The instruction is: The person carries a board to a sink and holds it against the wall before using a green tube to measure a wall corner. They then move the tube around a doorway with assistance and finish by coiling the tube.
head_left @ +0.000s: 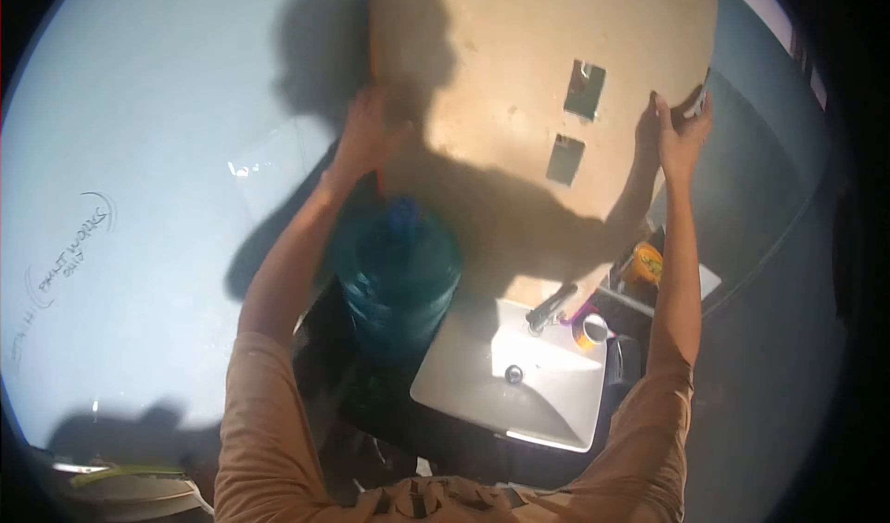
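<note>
A large bare plywood panel [519, 69] stands against the wall in front of me, with two rectangular cut-outs [584, 89] in its right half. My left hand [366, 129] grips the panel's left edge. My right hand [681, 129] is pressed on its right edge and also holds a small dark tool, hard to make out. Both arms are stretched up and forward, and my shadow falls across the panel.
Below the panel is a white sink [519, 375] with a tap [552, 308]. A large blue water bottle [399, 277] stands left of it. A tape roll [590, 331] and a yellow container [647, 265] sit at the sink's right. The pale blue wall [167, 198] carries pencil writing.
</note>
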The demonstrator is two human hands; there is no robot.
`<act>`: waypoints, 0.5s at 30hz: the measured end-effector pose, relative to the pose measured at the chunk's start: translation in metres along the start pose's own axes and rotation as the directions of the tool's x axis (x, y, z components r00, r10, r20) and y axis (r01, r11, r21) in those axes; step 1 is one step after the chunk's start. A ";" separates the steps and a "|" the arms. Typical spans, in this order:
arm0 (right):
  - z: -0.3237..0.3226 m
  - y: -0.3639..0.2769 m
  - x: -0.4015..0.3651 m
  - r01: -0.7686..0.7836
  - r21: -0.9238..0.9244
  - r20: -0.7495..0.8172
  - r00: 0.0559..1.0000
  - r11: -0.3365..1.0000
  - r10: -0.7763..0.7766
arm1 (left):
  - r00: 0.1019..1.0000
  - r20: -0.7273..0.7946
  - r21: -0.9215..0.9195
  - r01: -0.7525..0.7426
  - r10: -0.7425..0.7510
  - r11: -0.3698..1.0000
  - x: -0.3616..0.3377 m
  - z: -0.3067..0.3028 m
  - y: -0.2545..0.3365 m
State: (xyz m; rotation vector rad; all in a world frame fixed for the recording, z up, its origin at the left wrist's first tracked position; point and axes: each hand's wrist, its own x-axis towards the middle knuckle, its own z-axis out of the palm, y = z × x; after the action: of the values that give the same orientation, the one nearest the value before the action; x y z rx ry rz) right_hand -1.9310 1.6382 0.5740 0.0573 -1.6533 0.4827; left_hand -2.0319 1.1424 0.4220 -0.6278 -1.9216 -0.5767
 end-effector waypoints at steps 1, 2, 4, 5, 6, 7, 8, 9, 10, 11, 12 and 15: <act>-0.005 -0.002 -0.005 -0.014 -0.031 0.015 1.000 0.999 0.014 | 1.000 0.025 -0.027 0.005 -0.004 1.000 -0.001 0.000 0.004; -0.003 -0.001 -0.005 0.025 -0.028 0.009 1.000 0.999 -0.025 | 0.991 0.010 0.071 -0.134 0.134 0.988 -0.001 -0.005 0.002; -0.003 0.003 -0.007 0.074 -0.069 -0.009 0.997 0.995 -0.075 | 0.983 -0.024 0.059 -0.181 0.183 0.982 -0.001 -0.007 -0.003; -0.004 0.004 -0.009 0.086 -0.102 -0.021 0.996 0.991 -0.089 | 0.995 -0.041 -0.039 -0.088 0.087 0.995 -0.005 -0.006 -0.005; -0.008 0.002 -0.011 0.081 -0.132 -0.007 0.997 0.988 -0.083 | 0.996 -0.027 -0.070 -0.084 0.083 0.994 -0.009 -0.007 0.000; -0.010 0.001 -0.012 0.040 -0.088 0.017 0.999 0.995 -0.038 | 0.999 -0.029 -0.038 -0.017 0.016 0.999 -0.012 -0.011 0.004; -0.013 0.001 -0.014 -0.005 -0.039 0.042 0.999 0.999 0.007 | 0.998 -0.032 0.001 0.050 -0.050 0.999 -0.013 -0.017 0.009; -0.017 0.005 -0.016 -0.009 -0.052 0.045 0.999 0.999 0.011 | 0.998 -0.024 -0.010 0.050 -0.050 0.999 -0.014 -0.023 0.016; -0.021 0.009 -0.020 -0.016 -0.037 0.031 0.999 0.999 0.017 | 0.998 -0.009 -0.050 0.065 -0.065 0.997 -0.018 -0.030 0.024; -0.027 0.013 -0.025 -0.023 -0.021 0.018 1.000 1.000 0.023 | 0.997 0.008 -0.089 0.081 -0.081 0.993 -0.024 -0.038 0.033; -0.034 0.018 -0.033 -0.026 -0.030 0.021 0.999 0.999 0.027 | 0.993 -0.035 -0.102 0.107 -0.111 0.989 -0.028 -0.047 0.050; -0.075 0.045 -0.099 -0.109 0.247 -0.017 0.993 0.963 0.117 | 0.897 0.153 -0.424 0.440 -0.416 0.792 -0.053 -0.063 0.116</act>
State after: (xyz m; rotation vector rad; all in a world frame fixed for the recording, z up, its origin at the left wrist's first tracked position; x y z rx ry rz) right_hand -1.8604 1.6812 0.4713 0.1384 -1.5640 0.7705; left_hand -1.8952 1.1810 0.4126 -0.4865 -2.0017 -1.3389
